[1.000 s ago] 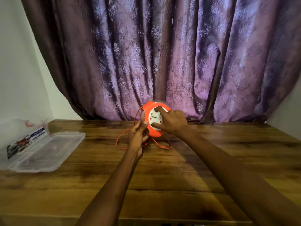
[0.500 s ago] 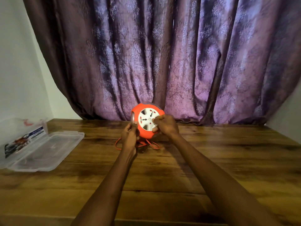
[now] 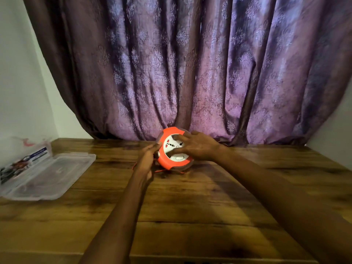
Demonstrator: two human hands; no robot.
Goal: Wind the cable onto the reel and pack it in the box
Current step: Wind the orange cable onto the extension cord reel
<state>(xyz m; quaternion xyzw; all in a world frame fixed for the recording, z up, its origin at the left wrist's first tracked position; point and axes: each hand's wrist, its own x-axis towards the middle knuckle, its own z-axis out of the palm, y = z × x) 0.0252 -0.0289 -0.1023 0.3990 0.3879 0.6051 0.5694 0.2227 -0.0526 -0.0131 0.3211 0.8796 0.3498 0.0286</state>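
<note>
An orange cable reel (image 3: 166, 159) with a white socket face stands tilted at the back of the wooden table (image 3: 190, 206). My right hand (image 3: 196, 146) lies over the white face, fingers curled on it. My left hand (image 3: 147, 161) grips the reel's left rim. A short length of orange cable (image 3: 160, 170) shows on the table under the reel; the rest is hidden. The clear plastic box (image 3: 49, 175) lies open at the left edge of the table.
A purple patterned curtain (image 3: 190, 73) hangs right behind the reel. The box's raised lid (image 3: 24, 157) carries a printed label. White walls stand at the far left and right.
The loose cable loops on the table have shrunk to a short piece under the reel. My right hand has turned on the socket face, and the reel has tilted.
</note>
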